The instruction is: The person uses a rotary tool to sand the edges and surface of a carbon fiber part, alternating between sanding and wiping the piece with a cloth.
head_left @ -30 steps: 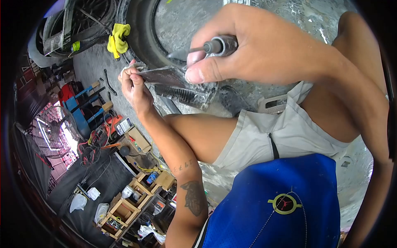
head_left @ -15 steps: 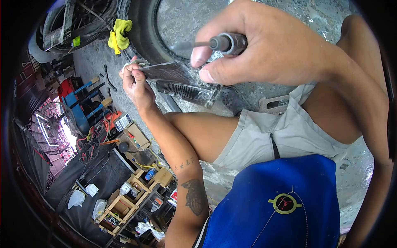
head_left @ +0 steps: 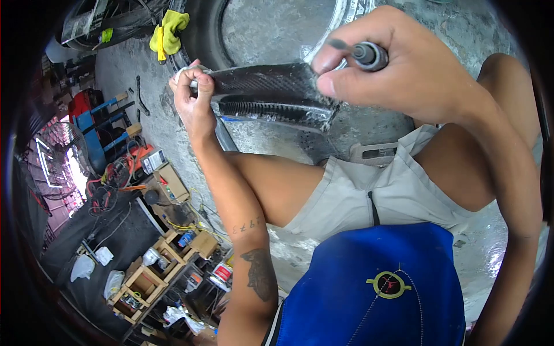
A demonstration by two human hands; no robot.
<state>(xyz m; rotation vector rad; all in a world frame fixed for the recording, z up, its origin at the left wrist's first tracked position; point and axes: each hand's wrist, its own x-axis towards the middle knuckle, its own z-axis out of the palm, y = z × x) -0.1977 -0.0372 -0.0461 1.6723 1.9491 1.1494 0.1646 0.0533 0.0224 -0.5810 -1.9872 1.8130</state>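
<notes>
My left hand (head_left: 193, 101) is closed on the left end of a black panel (head_left: 259, 81) with a woven carbon-fibre look, and something pale shows at its fingers. The panel has a ribbed, slotted lower section and a rough edge at its right end dusted with pale powder. My right hand (head_left: 404, 69) is wrapped round a dark cylindrical tool (head_left: 370, 56), whose thin shaft and blurred tip point left. My right thumb is right at the panel's dusty end.
Behind the panel lies a tyre (head_left: 205, 34) on the grey floor. A yellow-green cloth (head_left: 172, 32) rests on its left side. To the left stand a fan (head_left: 52, 155), a blue frame (head_left: 101, 130) and a wooden rack (head_left: 153, 277) with several small items.
My right hand and tool have moved right, and the tool's shaft looks shorter in view. The panel has turned to show more of its length. The whole view has shifted slightly.
</notes>
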